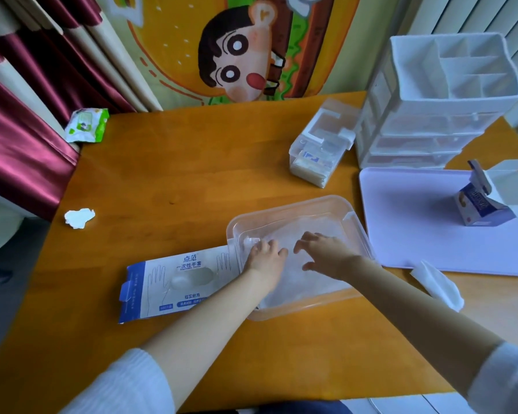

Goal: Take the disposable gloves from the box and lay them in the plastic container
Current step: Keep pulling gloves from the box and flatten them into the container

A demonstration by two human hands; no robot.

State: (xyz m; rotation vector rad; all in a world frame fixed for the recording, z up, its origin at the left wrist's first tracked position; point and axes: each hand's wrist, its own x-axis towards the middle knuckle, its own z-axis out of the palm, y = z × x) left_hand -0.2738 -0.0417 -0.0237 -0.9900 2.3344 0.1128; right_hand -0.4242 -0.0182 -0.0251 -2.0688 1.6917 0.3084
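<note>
Head view. The stack of thin translucent disposable gloves lies flat inside the shallow clear plastic container, beneath both your hands. Your right hand rests on it with fingers spread, gripping nothing. Your left hand reaches the stack's far-left corner with fingertips bent down; whether they pinch film or merely press cannot be told. Smooth outward from the centre, keeping every edge inside the rim. The flattened blue-and-white cardboard glove box meets the container's left wall on the orange wooden table.
</note>
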